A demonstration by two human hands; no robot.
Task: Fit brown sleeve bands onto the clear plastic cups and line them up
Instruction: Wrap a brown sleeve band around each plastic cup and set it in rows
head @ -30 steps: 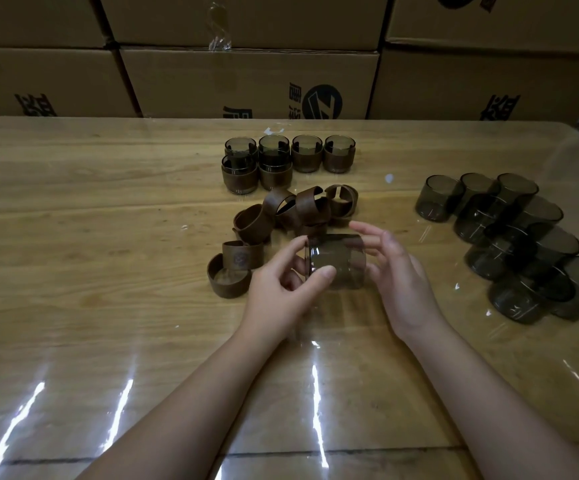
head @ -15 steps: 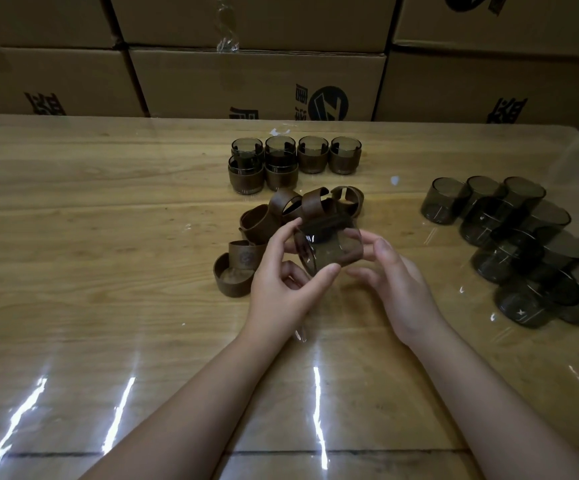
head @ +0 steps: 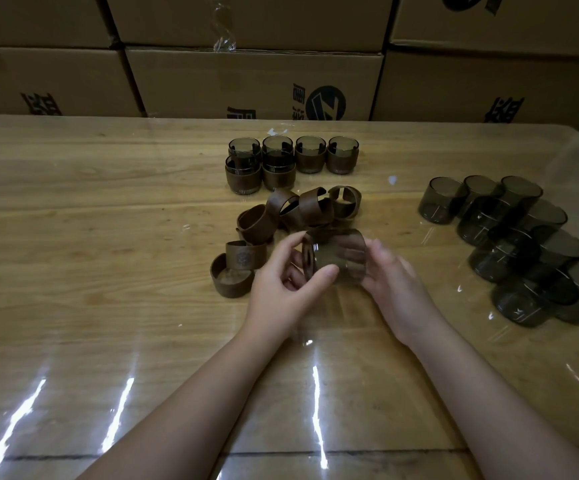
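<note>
Lying sideways, a clear cup (head: 340, 256) is pinched by thumb and forefinger of the left hand (head: 281, 292) and cradled by curled fingers of the right hand (head: 395, 289); fitting is judged underway, and a loose sleeve band (head: 315, 211) just beyond the grip is needed next.

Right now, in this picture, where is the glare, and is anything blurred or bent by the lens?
In the head view, the light is dim; white glare streaks lie on the near part of the table; the right hand and the cup it holds with the left hand are smeared by motion; the wide lens bows the boxes and the table's far edge.
</note>
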